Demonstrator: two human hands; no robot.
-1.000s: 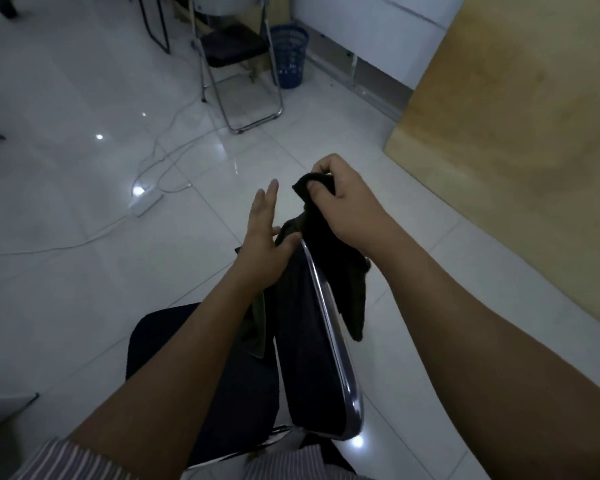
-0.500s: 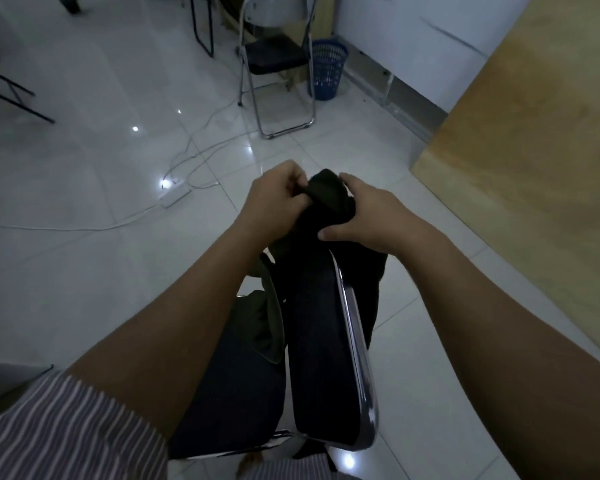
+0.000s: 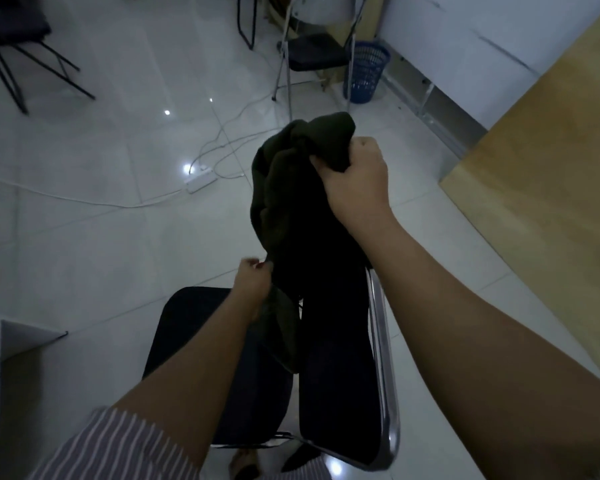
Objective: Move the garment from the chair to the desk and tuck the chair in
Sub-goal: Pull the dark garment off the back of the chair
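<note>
My right hand (image 3: 355, 181) is closed around the bunched top of the garment (image 3: 298, 209), holding it above the chair (image 3: 383, 358) back. My left hand (image 3: 253, 282) pinches its lower edge beside the seat.

Feed I'm getting is dim, cool blue-grey cast. Overhead lights show only as small specular glints on the glossy floor tiles (image 3: 84, 188). The garment (image 3: 302, 202) and chair (image 3: 340, 375) crush to near-black, little detail. Wide-angle bend at edges; slight softness on the left hand (image 3: 253, 278).
</note>
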